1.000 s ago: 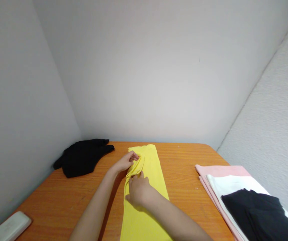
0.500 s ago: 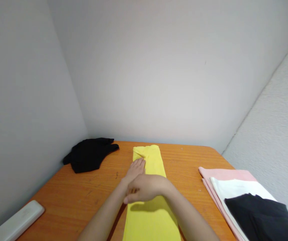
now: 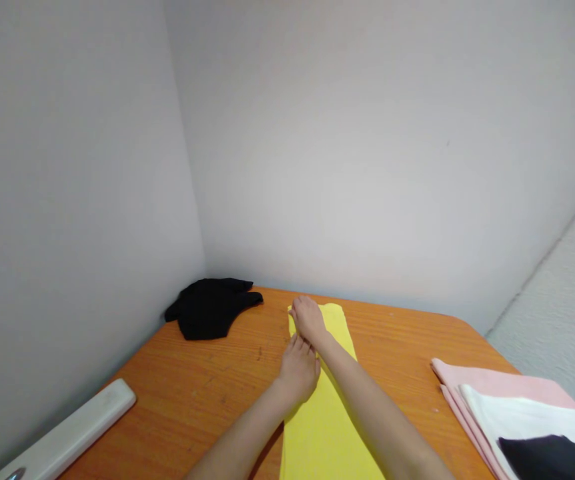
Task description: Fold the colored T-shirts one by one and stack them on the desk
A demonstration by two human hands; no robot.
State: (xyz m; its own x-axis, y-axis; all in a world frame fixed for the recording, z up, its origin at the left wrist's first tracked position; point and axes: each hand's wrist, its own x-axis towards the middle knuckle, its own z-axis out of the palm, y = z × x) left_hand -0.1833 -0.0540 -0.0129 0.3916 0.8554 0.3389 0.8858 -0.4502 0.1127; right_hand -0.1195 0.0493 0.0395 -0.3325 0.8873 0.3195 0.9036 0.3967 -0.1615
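Note:
A yellow garment (image 3: 330, 427), folded into a long narrow strip, lies along the middle of the orange wooden table (image 3: 197, 393). My left hand (image 3: 298, 371) lies flat on the strip's left edge about midway, fingers stretched out. My right hand (image 3: 307, 317) reaches further back and presses flat on the far end of the strip, fingers extended. Neither hand grips anything.
A crumpled black garment (image 3: 212, 312) sits in the far left corner by the walls. A stack of folded clothes, pink (image 3: 487, 385), white and black, lies at the right edge. A long white object (image 3: 70, 432) rests at the near left edge.
Both hands let go of the pinched fold and flattened on the strip. My right hand slid to the far end. The view turned left.

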